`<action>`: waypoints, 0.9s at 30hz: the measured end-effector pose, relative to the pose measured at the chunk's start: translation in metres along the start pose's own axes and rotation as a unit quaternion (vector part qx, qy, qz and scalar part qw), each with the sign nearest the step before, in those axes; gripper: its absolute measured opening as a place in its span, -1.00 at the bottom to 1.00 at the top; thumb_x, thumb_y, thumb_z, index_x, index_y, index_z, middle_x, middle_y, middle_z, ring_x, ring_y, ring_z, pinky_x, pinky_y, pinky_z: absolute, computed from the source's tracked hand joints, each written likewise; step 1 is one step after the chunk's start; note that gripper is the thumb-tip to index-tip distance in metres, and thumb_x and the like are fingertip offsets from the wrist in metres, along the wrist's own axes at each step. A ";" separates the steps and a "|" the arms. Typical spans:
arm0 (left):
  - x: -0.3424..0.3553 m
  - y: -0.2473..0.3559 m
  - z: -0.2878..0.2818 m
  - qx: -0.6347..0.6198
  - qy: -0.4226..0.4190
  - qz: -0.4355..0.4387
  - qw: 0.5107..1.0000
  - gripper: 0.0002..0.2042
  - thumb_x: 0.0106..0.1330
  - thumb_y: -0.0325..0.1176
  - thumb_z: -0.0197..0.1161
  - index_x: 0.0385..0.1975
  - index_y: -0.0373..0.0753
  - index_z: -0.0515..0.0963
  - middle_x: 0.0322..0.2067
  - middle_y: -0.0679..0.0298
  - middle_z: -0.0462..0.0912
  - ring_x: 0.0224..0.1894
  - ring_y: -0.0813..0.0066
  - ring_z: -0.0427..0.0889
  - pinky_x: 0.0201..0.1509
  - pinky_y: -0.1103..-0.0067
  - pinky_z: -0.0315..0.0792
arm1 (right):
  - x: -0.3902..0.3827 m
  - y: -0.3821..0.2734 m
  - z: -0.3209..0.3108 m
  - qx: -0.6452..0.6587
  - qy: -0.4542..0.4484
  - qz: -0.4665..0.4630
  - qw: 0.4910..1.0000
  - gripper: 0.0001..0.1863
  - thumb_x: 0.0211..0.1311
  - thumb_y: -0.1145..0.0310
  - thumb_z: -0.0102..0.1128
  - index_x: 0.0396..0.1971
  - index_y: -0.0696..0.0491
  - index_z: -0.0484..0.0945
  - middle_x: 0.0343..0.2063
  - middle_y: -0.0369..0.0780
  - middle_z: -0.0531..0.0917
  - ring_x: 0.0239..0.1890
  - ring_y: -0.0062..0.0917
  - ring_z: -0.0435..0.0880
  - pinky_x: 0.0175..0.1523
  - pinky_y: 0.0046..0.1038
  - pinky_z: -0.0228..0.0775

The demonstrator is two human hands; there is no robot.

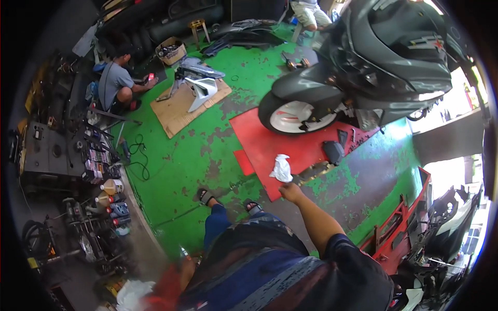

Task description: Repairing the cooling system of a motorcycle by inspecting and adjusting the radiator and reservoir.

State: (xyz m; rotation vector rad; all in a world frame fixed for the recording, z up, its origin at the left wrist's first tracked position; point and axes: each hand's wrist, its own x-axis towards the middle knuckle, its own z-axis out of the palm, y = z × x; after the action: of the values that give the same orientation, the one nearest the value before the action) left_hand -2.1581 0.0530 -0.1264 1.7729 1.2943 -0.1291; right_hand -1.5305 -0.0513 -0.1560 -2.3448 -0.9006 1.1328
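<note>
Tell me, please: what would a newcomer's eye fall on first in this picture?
Probably the large dark grey scooter at the upper right, its front wheel over a bright red platform. Next may come the worn green floor spreading through the middle and left. A crumpled white rag or bag also stands out, close to the person's right hand.

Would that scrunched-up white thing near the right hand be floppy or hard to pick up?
The white crumpled thing would probably flop, since its creases look soft, like cloth or paper. It is likely light, looking thin and bunched. It probably wouldn't roll, because its outline is lumpy, not round.
</note>
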 end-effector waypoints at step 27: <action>0.530 0.171 -0.385 0.097 -0.129 -0.235 0.958 -0.73 0.13 -0.18 0.29 -0.37 -0.28 0.58 -0.53 0.18 0.61 -0.49 0.35 0.57 -0.38 0.30 0.38 | 0.233 -0.176 0.058 0.206 -0.023 0.254 0.945 -0.59 0.36 0.09 0.18 -0.18 0.19 0.69 -0.48 -0.12 0.74 -0.54 -0.44 0.70 -0.38 -0.36 0.54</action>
State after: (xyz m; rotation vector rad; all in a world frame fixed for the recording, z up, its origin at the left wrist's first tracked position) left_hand -1.9401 0.6931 -0.0922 1.5102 1.5235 -0.7533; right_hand -1.5345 0.2401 -0.2180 -2.2457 -0.0335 1.4078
